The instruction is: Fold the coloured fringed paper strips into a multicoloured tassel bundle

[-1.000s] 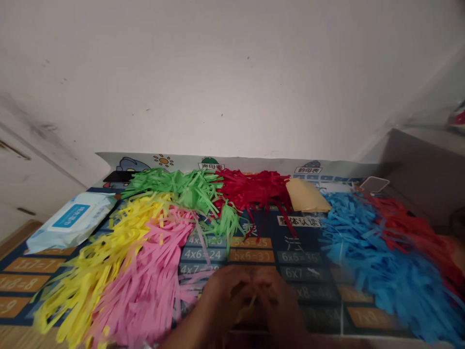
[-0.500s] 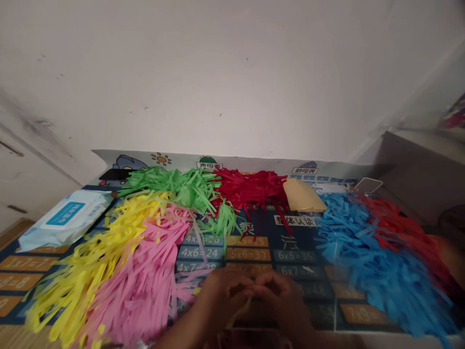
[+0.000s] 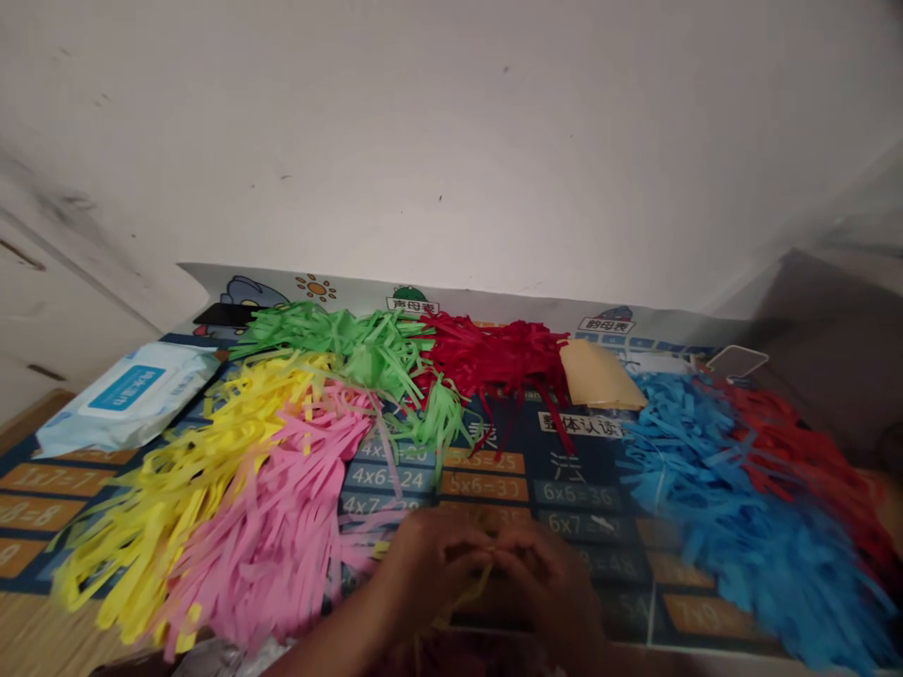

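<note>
At the bottom centre, my left hand [image 3: 430,564] and my right hand [image 3: 543,574] meet with their fingertips pinched together. A thin yellow strip [image 3: 480,585] hangs from the pinch of my left hand. What lies between the right fingertips is too small and blurred to tell. Pink strips [image 3: 282,527] lie left of my hands, with yellow strips [image 3: 232,432] beyond them. Green strips [image 3: 353,343] and dark red strips [image 3: 494,357] lie at the back. Blue strips [image 3: 734,508] and red strips [image 3: 811,442] are on the right.
A printed mat [image 3: 395,478] with sums covers the table and curls up against the white wall [image 3: 451,141]. A wipes packet [image 3: 127,395] and a dark flat object [image 3: 229,315] are at left. A tan packet [image 3: 601,374] and a white-edged object [image 3: 737,361] stand back right.
The view has shifted slightly, so the mat's back edge and the strips appear a little higher. My hands stay together, and the yellow strip below them shows more clearly.
</note>
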`<state>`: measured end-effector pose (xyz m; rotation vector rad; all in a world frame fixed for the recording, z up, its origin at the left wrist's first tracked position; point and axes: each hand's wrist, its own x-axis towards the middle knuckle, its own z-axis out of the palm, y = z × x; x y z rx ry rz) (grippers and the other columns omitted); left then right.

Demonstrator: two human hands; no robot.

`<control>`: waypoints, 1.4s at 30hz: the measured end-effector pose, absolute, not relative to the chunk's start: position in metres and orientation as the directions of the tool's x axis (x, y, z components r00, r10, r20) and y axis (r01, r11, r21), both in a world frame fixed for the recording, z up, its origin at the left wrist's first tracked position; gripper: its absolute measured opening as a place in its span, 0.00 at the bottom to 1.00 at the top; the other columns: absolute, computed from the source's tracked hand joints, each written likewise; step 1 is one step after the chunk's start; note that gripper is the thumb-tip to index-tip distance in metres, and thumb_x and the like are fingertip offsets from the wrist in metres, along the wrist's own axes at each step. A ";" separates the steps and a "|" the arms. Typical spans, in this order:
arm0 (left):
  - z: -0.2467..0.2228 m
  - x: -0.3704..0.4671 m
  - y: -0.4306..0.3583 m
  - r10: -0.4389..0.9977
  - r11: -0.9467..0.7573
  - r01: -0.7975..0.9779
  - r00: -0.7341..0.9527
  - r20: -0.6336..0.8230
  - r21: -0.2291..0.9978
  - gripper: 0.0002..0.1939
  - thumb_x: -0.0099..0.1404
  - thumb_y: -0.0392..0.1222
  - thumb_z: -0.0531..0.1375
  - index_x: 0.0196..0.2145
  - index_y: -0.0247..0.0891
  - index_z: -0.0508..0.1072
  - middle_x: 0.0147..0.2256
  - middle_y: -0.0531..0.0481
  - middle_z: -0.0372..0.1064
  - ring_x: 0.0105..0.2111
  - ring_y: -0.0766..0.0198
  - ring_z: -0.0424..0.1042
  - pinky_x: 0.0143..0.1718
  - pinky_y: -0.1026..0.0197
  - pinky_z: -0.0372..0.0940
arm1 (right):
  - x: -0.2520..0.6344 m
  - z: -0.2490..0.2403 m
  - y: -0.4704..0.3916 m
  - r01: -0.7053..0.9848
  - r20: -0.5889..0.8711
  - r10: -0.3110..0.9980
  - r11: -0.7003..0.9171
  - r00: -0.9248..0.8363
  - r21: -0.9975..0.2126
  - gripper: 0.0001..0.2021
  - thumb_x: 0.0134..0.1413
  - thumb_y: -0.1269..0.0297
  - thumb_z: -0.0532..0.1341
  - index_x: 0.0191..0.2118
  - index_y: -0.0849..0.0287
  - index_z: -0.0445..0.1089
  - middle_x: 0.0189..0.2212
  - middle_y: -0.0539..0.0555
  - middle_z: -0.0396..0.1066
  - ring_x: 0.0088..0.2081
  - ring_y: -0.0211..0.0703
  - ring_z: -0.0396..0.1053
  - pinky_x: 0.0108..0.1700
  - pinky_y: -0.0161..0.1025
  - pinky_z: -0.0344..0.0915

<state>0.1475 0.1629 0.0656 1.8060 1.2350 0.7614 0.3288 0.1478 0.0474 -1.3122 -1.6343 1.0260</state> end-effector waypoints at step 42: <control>0.038 0.164 0.163 0.927 -0.031 0.146 0.374 -0.026 0.989 0.09 0.59 0.44 0.62 0.26 0.39 0.79 0.25 0.50 0.73 0.28 0.63 0.71 0.31 0.67 0.62 | 0.483 0.051 0.328 0.992 0.170 0.979 0.124 -0.117 -0.034 0.06 0.55 0.71 0.61 0.32 0.58 0.76 0.36 0.58 0.75 0.42 0.48 0.69 0.43 0.39 0.56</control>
